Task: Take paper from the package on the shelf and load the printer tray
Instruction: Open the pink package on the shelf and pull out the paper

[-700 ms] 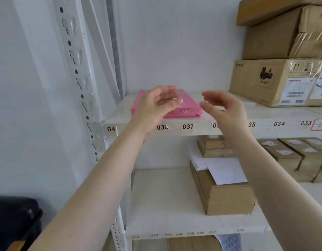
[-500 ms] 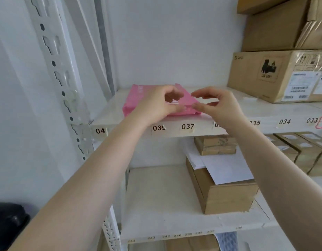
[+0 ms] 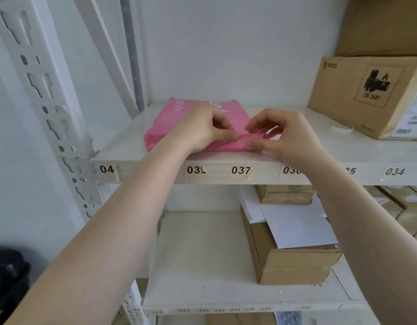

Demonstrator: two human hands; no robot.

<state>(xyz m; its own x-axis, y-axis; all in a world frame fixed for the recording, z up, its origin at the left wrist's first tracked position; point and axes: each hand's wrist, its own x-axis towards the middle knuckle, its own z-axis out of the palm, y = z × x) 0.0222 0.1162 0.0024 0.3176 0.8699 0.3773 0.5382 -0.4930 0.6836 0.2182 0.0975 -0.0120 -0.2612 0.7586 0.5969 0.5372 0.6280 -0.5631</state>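
Observation:
A flat pink paper package [image 3: 174, 118] lies on the upper white shelf [image 3: 123, 137], near its front edge above labels 039 and 037. My left hand [image 3: 202, 127] rests on the package and pinches its near end flap between thumb and fingers. My right hand [image 3: 285, 132] pinches the same flap from the right side, fingers curled. The package's near right corner is hidden under both hands. No printer or tray is in view.
A brown cardboard box [image 3: 371, 95] marked UN 3481 stands on the same shelf at right, another box stacked above it. The lower shelf [image 3: 202, 254] holds a cardboard box [image 3: 294, 266] with white sheets on top. A perforated white upright [image 3: 45, 102] stands at left.
Both hands moved forward from hovering in front of the shelf onto the pink package and closed their fingers on its near end. The camera came closer to the shelf.

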